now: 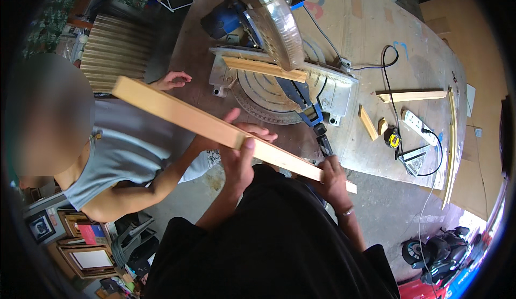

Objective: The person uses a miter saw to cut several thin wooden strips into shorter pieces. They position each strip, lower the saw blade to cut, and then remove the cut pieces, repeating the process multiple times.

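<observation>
A long light-wood board runs slantwise above the near edge of the table, its left end toward a co-worker. My left hand is closed around its middle, thumb on top. My right hand is closed on the board near its right end, just below the black handle of a miter saw. Fingers show beyond the board by my left hand; whose they are is hard to tell. Another wood strip lies against the fence of the miter saw, partly beneath its clear blade guard.
A co-worker in a grey top stands at the left, one hand near the saw base. On the table at the right lie wood offcuts, a tape measure, a power strip, a metal square and a black cord.
</observation>
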A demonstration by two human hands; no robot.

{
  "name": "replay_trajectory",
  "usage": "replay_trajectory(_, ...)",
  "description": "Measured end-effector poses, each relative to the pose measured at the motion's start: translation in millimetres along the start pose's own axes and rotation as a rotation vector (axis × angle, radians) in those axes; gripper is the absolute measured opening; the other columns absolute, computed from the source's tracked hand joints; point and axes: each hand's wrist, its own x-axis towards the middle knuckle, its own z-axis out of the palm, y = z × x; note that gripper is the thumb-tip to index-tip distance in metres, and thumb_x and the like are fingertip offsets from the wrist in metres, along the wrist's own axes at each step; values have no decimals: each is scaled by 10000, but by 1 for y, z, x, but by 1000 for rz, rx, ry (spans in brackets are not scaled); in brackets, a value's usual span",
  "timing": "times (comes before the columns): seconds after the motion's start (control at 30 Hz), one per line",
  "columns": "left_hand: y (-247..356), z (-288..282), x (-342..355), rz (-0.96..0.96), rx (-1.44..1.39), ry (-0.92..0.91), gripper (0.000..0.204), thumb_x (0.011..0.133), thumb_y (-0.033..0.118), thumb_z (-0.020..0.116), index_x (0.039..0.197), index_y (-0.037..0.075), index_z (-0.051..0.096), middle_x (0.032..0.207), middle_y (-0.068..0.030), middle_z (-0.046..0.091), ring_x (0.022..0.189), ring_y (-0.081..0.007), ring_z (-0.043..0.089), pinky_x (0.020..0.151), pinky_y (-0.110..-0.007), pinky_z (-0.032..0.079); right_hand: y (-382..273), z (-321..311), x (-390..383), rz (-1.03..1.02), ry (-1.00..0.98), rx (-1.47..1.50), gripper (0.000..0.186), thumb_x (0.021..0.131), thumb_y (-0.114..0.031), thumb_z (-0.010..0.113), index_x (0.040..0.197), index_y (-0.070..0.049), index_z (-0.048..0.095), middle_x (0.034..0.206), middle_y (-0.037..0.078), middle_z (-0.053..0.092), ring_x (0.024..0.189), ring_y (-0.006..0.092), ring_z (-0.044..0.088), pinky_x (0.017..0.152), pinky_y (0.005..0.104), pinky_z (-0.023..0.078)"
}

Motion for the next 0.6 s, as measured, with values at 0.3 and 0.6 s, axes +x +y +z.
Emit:
replay_trajectory(0.3, 41, 17, -2, 363, 173, -225, 537, 1045, 222, 486, 1452, -88, 323, 871, -157, 623, 675, -177, 611, 653, -314, 530, -54, 33, 41, -440, -133, 288, 526, 824, -322, 810, 1140, -3, 536, 1047, 186, 557, 994, 399, 599, 850, 457, 505)
replay_trajectory(0.6, 28, 21, -30, 308, 443, -587, 329, 963, 227, 693, 1168, -9, 592, 939, -94, 657, 752, -136, 615, 679, -281, 493, -13, -42, 19, -383, -79, 274, 325, 899, -235, 737, 1129, -20, 656, 1006, 156, 670, 863, 326, 692, 763, 426, 549)
